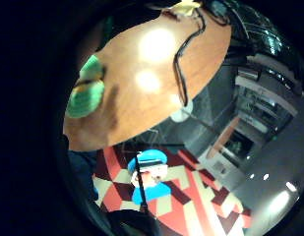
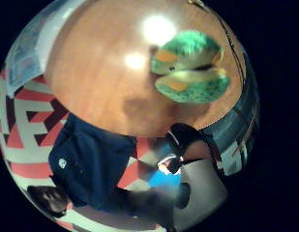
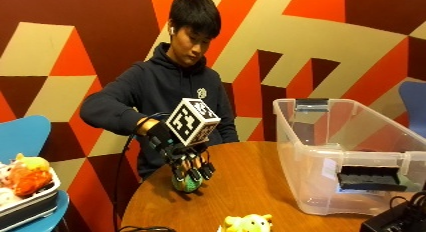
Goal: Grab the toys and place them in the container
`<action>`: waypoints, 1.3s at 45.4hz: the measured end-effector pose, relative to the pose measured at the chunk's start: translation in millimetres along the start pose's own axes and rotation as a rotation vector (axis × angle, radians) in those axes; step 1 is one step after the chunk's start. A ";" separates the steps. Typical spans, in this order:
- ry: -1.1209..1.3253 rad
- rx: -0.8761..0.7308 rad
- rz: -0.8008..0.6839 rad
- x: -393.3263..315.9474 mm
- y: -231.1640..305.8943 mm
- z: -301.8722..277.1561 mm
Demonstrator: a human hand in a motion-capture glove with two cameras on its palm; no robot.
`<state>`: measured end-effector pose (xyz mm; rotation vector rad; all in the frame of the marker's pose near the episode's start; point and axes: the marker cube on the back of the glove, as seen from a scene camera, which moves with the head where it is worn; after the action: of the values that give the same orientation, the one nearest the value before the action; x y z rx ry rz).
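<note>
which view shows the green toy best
The right thumb side palm view: the green toy lies whole and unobstructed on the round wooden table. The little finger side view catches it only at the picture's edge. In the outside view the gloved right hand covers most of it.

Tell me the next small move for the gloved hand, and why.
Probably close the fingers round the green toy and lift it. The right hand is directly above it with fingers pointing down around it, the toy sits on the table, and the clear container stands apart to the side. Whether the fingers already grip it cannot be told.
</note>
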<state>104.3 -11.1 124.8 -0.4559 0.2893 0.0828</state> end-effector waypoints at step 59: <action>-0.873 0.922 -0.449 -189.2 -79.0 -301.8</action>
<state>-142.6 -219.0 -45.3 0.4572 -0.6321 -0.2841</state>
